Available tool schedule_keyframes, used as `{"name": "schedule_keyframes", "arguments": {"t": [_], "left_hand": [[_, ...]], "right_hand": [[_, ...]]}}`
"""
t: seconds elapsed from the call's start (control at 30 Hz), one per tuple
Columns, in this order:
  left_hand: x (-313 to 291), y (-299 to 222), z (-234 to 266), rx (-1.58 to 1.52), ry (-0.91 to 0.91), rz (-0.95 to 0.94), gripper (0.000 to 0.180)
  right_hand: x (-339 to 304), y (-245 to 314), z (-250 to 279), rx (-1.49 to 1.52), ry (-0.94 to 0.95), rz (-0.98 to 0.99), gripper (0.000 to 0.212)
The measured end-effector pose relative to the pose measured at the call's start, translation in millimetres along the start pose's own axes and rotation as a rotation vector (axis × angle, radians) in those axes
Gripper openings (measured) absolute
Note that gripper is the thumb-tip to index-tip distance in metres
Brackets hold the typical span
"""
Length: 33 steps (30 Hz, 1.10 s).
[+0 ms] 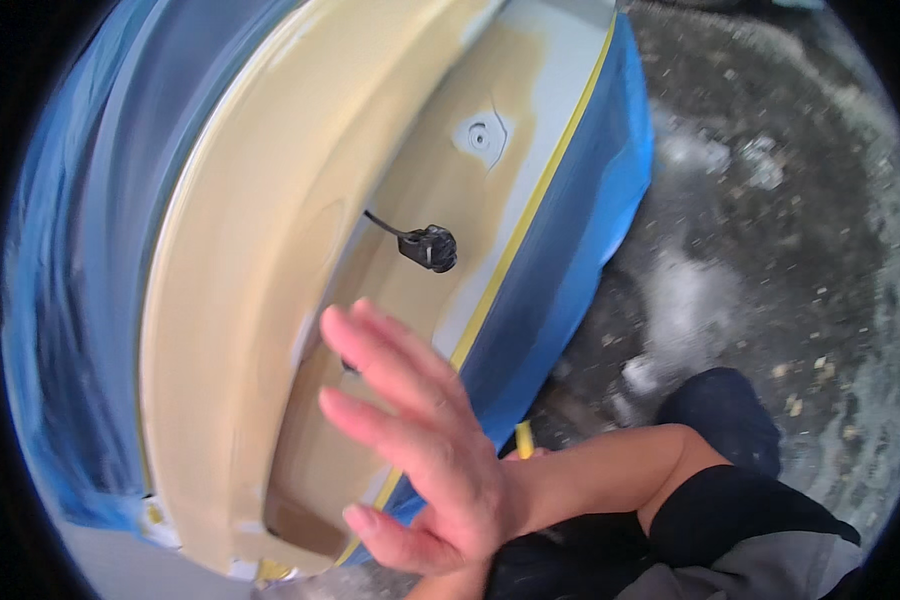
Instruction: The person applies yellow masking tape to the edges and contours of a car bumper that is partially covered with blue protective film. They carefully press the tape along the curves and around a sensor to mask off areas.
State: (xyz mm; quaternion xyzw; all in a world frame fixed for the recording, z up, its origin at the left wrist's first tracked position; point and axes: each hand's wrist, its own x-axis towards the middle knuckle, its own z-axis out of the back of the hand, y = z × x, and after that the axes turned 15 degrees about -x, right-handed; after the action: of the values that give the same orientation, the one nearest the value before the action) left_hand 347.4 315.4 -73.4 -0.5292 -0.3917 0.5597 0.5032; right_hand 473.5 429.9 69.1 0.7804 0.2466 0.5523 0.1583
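My right hand (425, 440) is raised above a car body panel (230, 300), back of the hand up, fingers spread and thumb apart, with nothing in it. It looks apart from the surface, though a light touch cannot be ruled out. The panel looks like a bumper, matt beige with grey-white patches. My left forearm (450, 586) passes under the right one. Most of my left hand (540, 453) is hidden behind the right forearm; a sliver of skin shows beside a narrow yellow piece (524, 440), apparently held there.
A black taped bundle (430, 248) hangs on a cable from the panel's recess. Farther up is a round fitting (480, 138) with a hole. Blue masking film (560, 240) and yellow tape (530, 205) border the panel. The dark, stained floor (770, 250) lies right.
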Motion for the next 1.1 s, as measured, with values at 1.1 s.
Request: {"name": "schedule_keyframes", "arguments": {"t": [1.1], "left_hand": [[67.9, -14.5, -52.1, -0.445, 0.017, -0.225, 0.015]], "right_hand": [[-69.4, 30.7, -67.9, -0.037, 0.754, -0.007, 0.044]]}}
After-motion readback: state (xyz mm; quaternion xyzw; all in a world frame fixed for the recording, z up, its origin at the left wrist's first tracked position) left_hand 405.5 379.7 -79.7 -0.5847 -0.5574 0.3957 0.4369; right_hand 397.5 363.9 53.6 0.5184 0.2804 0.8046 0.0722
